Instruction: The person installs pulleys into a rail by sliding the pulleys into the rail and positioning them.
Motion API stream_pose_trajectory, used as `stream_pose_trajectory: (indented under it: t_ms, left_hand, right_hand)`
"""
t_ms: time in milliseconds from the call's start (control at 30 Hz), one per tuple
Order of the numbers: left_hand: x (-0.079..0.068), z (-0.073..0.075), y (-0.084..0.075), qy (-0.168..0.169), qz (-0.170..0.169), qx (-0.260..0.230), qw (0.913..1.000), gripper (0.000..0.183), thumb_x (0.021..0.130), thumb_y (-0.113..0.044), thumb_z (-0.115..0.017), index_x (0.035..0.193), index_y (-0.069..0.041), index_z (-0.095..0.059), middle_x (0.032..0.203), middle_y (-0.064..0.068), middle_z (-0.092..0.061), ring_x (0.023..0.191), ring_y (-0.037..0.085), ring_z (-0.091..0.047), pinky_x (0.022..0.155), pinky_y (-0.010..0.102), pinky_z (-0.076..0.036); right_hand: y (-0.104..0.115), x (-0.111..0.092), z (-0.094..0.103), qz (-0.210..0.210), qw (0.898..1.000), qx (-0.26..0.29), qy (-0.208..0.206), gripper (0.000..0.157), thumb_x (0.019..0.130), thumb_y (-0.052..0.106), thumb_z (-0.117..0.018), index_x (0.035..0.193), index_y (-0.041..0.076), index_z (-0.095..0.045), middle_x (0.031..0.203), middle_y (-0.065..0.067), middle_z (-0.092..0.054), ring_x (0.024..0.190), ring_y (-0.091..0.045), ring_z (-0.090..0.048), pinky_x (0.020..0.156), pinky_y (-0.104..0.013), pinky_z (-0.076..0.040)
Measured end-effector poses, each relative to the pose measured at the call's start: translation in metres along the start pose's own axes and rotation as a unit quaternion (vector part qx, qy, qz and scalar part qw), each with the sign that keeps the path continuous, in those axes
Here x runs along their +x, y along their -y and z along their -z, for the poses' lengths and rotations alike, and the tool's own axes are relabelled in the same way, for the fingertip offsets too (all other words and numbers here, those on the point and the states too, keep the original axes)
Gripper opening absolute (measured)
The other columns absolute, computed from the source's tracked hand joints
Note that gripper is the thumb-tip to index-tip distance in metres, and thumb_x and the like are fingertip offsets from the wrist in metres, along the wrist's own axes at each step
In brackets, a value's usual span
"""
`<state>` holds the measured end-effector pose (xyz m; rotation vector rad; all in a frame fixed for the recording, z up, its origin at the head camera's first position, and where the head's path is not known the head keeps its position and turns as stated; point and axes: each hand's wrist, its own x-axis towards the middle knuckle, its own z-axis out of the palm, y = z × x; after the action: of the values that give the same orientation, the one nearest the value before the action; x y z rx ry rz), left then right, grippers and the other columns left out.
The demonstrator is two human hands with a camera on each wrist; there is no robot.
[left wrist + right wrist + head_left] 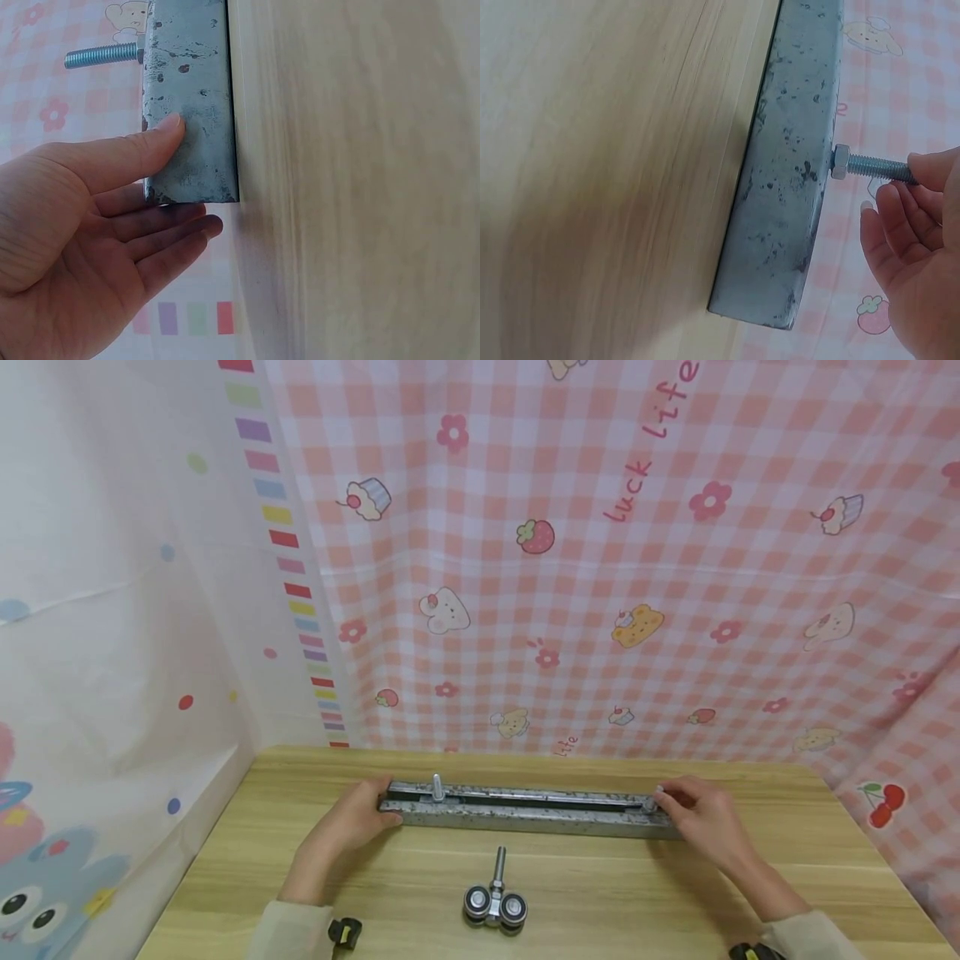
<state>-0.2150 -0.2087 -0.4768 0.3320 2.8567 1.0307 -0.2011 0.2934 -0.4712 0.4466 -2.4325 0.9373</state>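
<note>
A grey, speckled metal rail (525,818) with a slot along its top lies across the wooden table. My left hand (348,818) holds its left end, thumb (161,146) on the front face and the other fingers round behind. Near that end a threaded bolt (101,55) with a nut sticks up out of the slot. Toward the other end, my right hand (705,818) pinches a second threaded bolt (874,166) between thumb and fingertips, just above its nut. In front of the rail, a loose roller trolley (495,906) with small wheels and an upright bolt stands apart from both hands.
The wooden table (420,877) reaches back to a pink checked cloth (570,643). A white patterned cloth (150,635) hangs at the left. Black-and-yellow objects (345,932) show by both sleeves at the bottom of the head view.
</note>
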Motion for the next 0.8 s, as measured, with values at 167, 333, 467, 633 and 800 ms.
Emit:
stream_pose_trajectory:
  t_ms: [167,333,467,633,800]
  left_hand:
    - [0.000,0.001,-0.001,0.002,0.003,-0.003,1.0000,0.064,0.091,-0.005,-0.080,0.143,0.017,-0.051,0.136,0.033,-0.061,0.130,0.045,-0.057,0.108,0.058,-0.048]
    - [0.000,0.001,-0.001,-0.002,0.001,-0.003,1.0000,0.060,0.090,-0.004,-0.081,0.140,0.015,-0.055,0.129,0.028,-0.066,0.124,0.040,-0.062,0.104,0.056,-0.051]
    - [0.000,0.000,0.000,-0.007,0.001,-0.003,1.0000,0.058,0.089,-0.004,-0.081,0.139,0.013,-0.057,0.128,0.026,-0.068,0.122,0.038,-0.063,0.104,0.055,-0.052]
    - [0.000,-0.001,0.001,-0.007,0.001,-0.004,1.0000,0.060,0.090,-0.004,-0.081,0.141,0.015,-0.055,0.132,0.029,-0.065,0.125,0.041,-0.061,0.106,0.056,-0.050]
    - [0.000,-0.001,0.000,-0.002,0.004,-0.005,1.0000,0.065,0.091,-0.004,-0.080,0.144,0.018,-0.049,0.140,0.034,-0.058,0.132,0.046,-0.055,0.110,0.058,-0.047]
  right_hand:
    - [0.004,0.001,-0.004,0.022,1.000,-0.005,-0.005,0.012,0.084,-0.006,-0.083,0.093,0.001,-0.078,0.087,-0.005,-0.076,0.075,-0.003,-0.065,0.065,-0.008,-0.051]
    - [0.006,0.002,-0.008,0.022,1.000,-0.002,0.001,0.013,0.085,-0.006,-0.082,0.095,0.002,-0.079,0.087,-0.003,-0.075,0.076,-0.006,-0.067,0.067,-0.009,-0.052]
    - [0.007,0.002,-0.012,0.027,1.000,0.005,0.003,0.014,0.085,-0.007,-0.081,0.094,0.002,-0.078,0.087,-0.002,-0.075,0.075,-0.005,-0.067,0.066,-0.010,-0.053]
    - [0.009,0.004,-0.016,0.034,0.999,0.008,0.001,0.016,0.082,-0.009,-0.082,0.092,0.003,-0.078,0.086,-0.002,-0.075,0.074,-0.004,-0.066,0.065,-0.011,-0.053]
    - [0.015,0.005,-0.020,0.024,1.000,0.009,0.009,0.015,0.084,-0.009,-0.081,0.093,0.003,-0.078,0.087,-0.002,-0.074,0.075,-0.004,-0.066,0.064,-0.015,-0.055]
